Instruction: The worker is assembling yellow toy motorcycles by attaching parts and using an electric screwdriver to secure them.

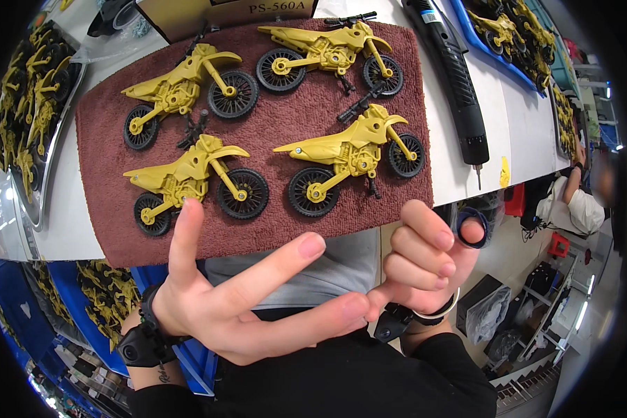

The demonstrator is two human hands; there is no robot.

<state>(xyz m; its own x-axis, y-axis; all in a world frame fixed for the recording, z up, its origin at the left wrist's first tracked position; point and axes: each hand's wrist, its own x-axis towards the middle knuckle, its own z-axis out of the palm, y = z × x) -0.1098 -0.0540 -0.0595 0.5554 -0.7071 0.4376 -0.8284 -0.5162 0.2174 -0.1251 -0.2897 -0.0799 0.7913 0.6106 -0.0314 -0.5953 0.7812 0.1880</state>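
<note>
My left hand (240,299) is held over the near edge of a maroon towel (272,125), its fingers spread and nothing in them. One fingertip of it meets the little finger of my right hand (421,268). The right hand's other fingers curl toward the palm and hold nothing that I can see. A dark blue band (472,230) circles its thumb. Several yellow toy dirt bikes with black wheels lie on the towel: a near-left bike (188,174), a near-right bike (352,150), a far-left bike (181,80) and a far-right bike (331,49). My left index finger overlaps the near-left bike.
A black electric screwdriver (456,90) lies right of the towel, its bit pointing toward me. More bikes fill a tray (73,132) at left, a blue bin (470,24) at far right and a blue crate (70,279) below left. A box (223,17) stands behind the towel. Another person (571,202) is at right.
</note>
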